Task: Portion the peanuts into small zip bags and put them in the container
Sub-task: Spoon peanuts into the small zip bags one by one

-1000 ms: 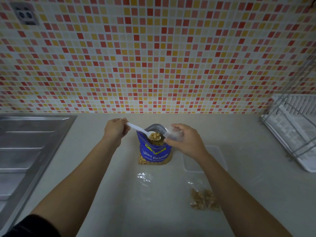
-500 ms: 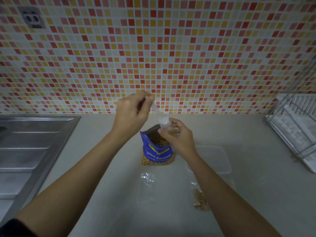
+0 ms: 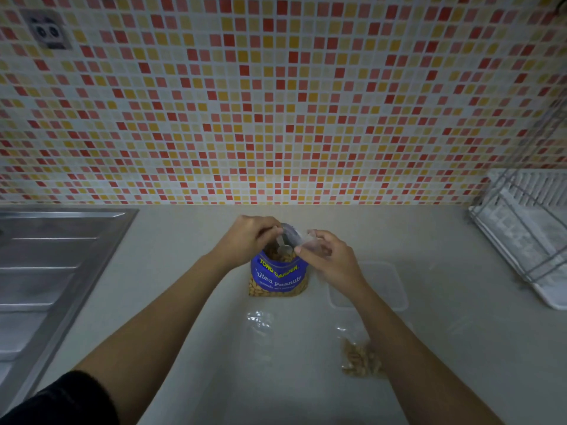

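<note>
A blue peanut bag stands open on the counter. My left hand grips a white plastic spoon whose bowl is down among the peanuts in the bag's mouth. Just right of the bag my right hand holds a small clear zip bag at the bag's rim. A clear lidded container sits on the counter to the right, partly behind my right arm. A filled zip bag of peanuts lies nearer me. An empty zip bag lies in front of the peanut bag.
A steel sink drainboard takes up the left side. A wire dish rack on a white tray stands at the far right. The mosaic tile wall rises behind the counter, with a socket at top left.
My left hand has come down from above the zip bag, and the spoon is back inside the peanut bag. My right hand still holds the small zip bag beside the rim.
</note>
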Action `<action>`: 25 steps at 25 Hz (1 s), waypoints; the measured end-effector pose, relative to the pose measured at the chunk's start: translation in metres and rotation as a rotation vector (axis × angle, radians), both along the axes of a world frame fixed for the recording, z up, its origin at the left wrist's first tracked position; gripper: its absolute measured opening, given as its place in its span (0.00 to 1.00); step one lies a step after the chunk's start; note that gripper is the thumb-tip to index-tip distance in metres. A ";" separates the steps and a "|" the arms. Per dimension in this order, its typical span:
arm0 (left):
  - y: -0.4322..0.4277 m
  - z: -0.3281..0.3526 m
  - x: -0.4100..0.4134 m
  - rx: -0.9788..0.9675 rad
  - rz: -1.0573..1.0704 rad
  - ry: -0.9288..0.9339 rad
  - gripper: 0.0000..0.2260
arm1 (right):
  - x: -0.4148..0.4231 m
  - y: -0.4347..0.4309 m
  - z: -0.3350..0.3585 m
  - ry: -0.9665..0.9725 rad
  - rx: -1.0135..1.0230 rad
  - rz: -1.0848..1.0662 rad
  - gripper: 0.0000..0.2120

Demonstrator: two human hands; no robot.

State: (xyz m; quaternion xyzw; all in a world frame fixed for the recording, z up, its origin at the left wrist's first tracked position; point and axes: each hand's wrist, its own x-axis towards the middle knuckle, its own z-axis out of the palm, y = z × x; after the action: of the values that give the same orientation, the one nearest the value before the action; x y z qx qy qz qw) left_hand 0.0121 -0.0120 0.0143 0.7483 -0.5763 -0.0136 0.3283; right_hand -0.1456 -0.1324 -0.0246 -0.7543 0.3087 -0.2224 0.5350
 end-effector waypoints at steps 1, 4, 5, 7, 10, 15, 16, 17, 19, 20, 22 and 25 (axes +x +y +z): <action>-0.001 -0.004 -0.001 -0.015 0.042 -0.003 0.08 | -0.001 -0.001 -0.001 0.005 0.009 0.008 0.24; -0.002 -0.007 -0.002 -0.111 0.196 -0.081 0.08 | -0.004 -0.003 0.000 0.006 0.049 0.031 0.21; -0.003 -0.009 -0.001 -0.103 0.198 -0.107 0.08 | -0.005 -0.004 0.000 0.007 0.059 0.035 0.21; -0.004 -0.012 -0.003 -0.050 0.244 -0.044 0.09 | -0.005 -0.005 0.000 0.001 0.069 0.044 0.21; -0.008 -0.016 -0.004 -0.007 0.550 0.200 0.12 | -0.005 -0.005 -0.002 0.003 0.067 0.059 0.23; -0.018 -0.017 -0.003 0.017 0.702 0.567 0.14 | -0.004 -0.005 -0.002 0.024 0.076 0.066 0.23; -0.018 -0.017 -0.004 0.015 0.706 0.604 0.13 | -0.005 -0.005 -0.002 0.029 0.074 0.070 0.23; -0.018 -0.016 -0.005 0.028 0.704 0.604 0.12 | -0.005 -0.005 -0.001 0.031 0.077 0.065 0.23; -0.014 -0.013 -0.005 0.106 0.652 0.549 0.11 | -0.006 -0.006 0.000 0.034 0.085 0.061 0.23; -0.012 -0.011 -0.004 0.140 0.622 0.549 0.11 | -0.006 -0.007 -0.001 0.042 0.086 0.064 0.24; -0.009 -0.011 -0.002 0.137 0.615 0.637 0.11 | -0.006 -0.008 -0.003 0.054 0.092 0.062 0.26; -0.006 -0.015 -0.004 -0.004 0.709 0.771 0.13 | -0.006 -0.010 -0.006 0.064 0.088 0.059 0.27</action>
State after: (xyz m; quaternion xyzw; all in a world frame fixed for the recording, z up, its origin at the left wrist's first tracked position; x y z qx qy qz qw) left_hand 0.0079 -0.0178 -0.0005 0.8375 -0.1250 -0.1752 0.5024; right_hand -0.1514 -0.1419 -0.0302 -0.7457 0.3128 -0.1684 0.5637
